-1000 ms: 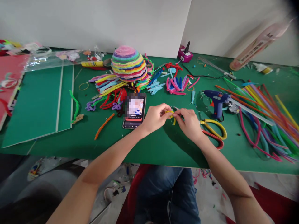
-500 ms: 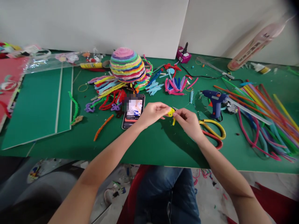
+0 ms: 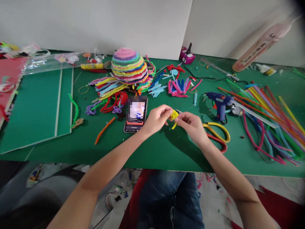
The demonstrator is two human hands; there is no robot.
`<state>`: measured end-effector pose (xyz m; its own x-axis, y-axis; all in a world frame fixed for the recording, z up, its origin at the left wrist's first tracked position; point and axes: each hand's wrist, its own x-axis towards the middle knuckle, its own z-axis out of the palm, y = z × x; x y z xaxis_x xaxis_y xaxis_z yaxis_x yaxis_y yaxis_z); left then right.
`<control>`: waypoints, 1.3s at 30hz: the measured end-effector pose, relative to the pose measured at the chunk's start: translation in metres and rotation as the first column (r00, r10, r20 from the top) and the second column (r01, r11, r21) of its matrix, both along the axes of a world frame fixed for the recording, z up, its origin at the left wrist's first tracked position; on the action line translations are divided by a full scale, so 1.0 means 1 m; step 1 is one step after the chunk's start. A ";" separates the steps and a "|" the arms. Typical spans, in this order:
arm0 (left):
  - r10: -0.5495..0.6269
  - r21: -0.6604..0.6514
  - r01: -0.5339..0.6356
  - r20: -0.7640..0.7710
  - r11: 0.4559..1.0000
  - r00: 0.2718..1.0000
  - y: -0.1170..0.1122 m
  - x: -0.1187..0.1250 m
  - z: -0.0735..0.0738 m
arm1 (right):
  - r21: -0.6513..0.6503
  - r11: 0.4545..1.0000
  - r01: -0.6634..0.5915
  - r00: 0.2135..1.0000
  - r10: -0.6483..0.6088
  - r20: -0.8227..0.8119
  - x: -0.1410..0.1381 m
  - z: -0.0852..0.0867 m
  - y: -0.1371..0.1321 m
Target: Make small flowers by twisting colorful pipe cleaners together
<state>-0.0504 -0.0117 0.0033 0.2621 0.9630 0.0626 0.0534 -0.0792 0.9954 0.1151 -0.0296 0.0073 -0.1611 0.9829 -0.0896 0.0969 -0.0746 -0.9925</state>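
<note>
Between my two hands is a yellow pipe cleaner [image 3: 174, 114], bent into small loops with a short tail pointing down. My left hand [image 3: 159, 117] pinches its left side between thumb and fingers. From the right, my right hand [image 3: 191, 124] grips it with closed fingertips. Scissors [image 3: 220, 131] with one yellow and one red handle lie by my right wrist, their blades mostly hidden under that hand. A phone [image 3: 136, 116] showing a picture lies flat beside my left hand.
A striped pipe-cleaner dome [image 3: 130, 66] stands at the back among cut pieces. A blue glue gun [image 3: 219, 103] and long pipe cleaners [image 3: 269, 111] lie on the right. A green board [image 3: 35, 108] rests on the left, and a bottle [image 3: 262, 47] stands back right.
The yellow pipe cleaner has turned a little: its looped part shows more fully, and its tail now slants down to the left. Both hands remain in nearly the same place.
</note>
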 end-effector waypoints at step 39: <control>0.306 -0.013 -0.305 0.008 0.952 0.952 -0.002 0.010 -0.005 | 0.437 0.865 -0.247 0.736 -0.126 0.665 -0.012 0.003 -0.019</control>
